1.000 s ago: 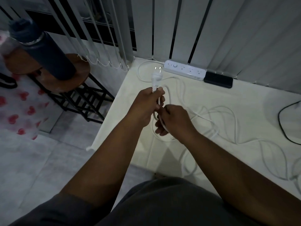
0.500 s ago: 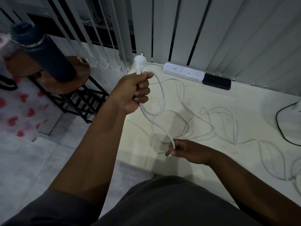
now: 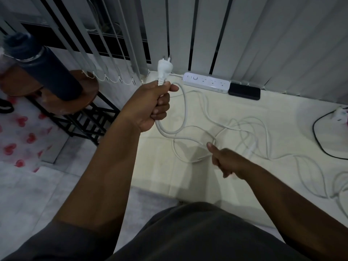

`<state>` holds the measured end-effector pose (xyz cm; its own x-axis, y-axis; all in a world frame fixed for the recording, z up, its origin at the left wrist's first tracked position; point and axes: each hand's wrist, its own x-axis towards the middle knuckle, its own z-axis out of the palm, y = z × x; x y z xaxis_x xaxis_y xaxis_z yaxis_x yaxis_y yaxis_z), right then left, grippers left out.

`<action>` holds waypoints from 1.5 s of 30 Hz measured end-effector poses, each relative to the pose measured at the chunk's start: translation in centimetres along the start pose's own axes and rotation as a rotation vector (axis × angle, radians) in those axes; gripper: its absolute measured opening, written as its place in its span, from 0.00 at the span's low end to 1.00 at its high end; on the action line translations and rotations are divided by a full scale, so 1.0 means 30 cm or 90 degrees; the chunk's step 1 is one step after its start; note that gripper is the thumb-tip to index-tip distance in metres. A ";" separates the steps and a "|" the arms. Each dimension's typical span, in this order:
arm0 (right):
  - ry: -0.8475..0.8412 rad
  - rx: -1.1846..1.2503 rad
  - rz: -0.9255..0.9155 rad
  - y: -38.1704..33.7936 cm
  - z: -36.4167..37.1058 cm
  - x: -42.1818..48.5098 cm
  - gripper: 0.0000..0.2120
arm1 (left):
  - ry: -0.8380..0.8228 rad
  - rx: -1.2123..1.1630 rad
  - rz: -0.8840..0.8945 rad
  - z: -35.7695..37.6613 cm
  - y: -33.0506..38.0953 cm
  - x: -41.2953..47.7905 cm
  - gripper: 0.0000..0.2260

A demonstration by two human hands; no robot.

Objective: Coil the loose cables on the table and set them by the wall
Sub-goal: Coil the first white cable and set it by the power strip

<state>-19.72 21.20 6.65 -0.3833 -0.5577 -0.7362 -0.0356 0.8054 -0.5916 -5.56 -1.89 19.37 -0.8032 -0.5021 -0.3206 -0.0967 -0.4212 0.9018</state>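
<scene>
A long white cable (image 3: 243, 129) lies in loose tangled loops across the cream table (image 3: 244, 181). My left hand (image 3: 150, 108) is raised above the table's left corner, fist closed on the cable just below its white plug (image 3: 164, 69), with one loop hanging from the fist. My right hand (image 3: 226, 159) is lower and to the right, pinching the same cable between thumb and fingers just above the tabletop. The cable trails right toward the table's edge.
A white power strip (image 3: 207, 82) and a black box (image 3: 244, 91) lie against the blinds at the back. A black cable (image 3: 318, 140) curves at the far right. A dark bottle (image 3: 43, 68) stands on a round wooden stool (image 3: 75, 98) left of the table.
My hands, together a second ago, have parted: the left rose with the plug end, the right slid down and right along the cable, drawing out a length between them.
</scene>
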 end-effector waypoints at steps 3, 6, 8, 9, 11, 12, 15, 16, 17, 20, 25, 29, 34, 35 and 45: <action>0.073 0.325 0.048 -0.075 -0.045 -0.001 0.23 | 0.035 0.060 -0.027 0.034 -0.051 0.009 0.10; 0.028 0.611 -0.022 -0.178 -0.081 -0.048 0.15 | 0.066 0.073 -0.060 0.074 -0.111 0.011 0.09; -0.030 0.713 -0.119 -0.237 -0.089 -0.095 0.12 | 0.089 0.068 -0.076 0.099 -0.140 0.015 0.09; -0.047 0.712 -0.172 -0.258 -0.085 -0.117 0.11 | 0.099 0.065 -0.082 0.110 -0.149 0.017 0.09; -0.039 0.612 -0.251 -0.285 -0.063 -0.152 0.10 | 0.120 0.058 -0.088 0.132 -0.163 0.024 0.09; -0.012 0.532 -0.276 -0.292 -0.047 -0.164 0.10 | 0.130 0.056 -0.088 0.140 -0.167 0.029 0.10; 0.124 0.285 -0.357 -0.307 0.007 -0.178 0.11 | 0.138 0.063 -0.096 0.157 -0.178 0.038 0.14; 0.165 0.234 -0.381 -0.309 0.024 -0.177 0.10 | 0.133 0.069 -0.099 0.159 -0.181 0.040 0.15; 0.196 0.205 -0.399 -0.307 0.043 -0.174 0.09 | 0.128 0.078 -0.101 0.160 -0.184 0.040 0.15; 0.233 0.195 -0.431 -0.288 0.087 -0.162 0.02 | 0.130 0.115 -0.080 0.152 -0.189 0.041 0.12; 0.183 -0.065 -0.460 -0.209 0.104 -0.094 0.14 | 0.160 0.003 -0.048 0.144 -0.157 0.052 0.09; 0.006 -0.165 -0.340 -0.058 0.085 -0.033 0.17 | 0.108 -0.162 -0.016 0.062 -0.050 0.046 0.13; -0.017 -0.232 -0.319 0.052 0.051 0.025 0.15 | 0.056 -0.188 -0.026 -0.038 0.024 0.028 0.14; -0.019 -0.291 -0.338 0.047 0.041 0.046 0.14 | 0.047 -0.194 -0.039 -0.047 0.024 0.022 0.15; 0.101 -0.473 -0.387 -0.171 -0.195 0.172 0.07 | 0.096 -0.110 -0.079 -0.094 0.018 0.001 0.14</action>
<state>-26.90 15.35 7.81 -0.2251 -0.9304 -0.2894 -0.8213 0.3410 -0.4575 -3.99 -4.25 19.02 -0.6929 -0.5405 -0.4771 -0.0767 -0.6028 0.7942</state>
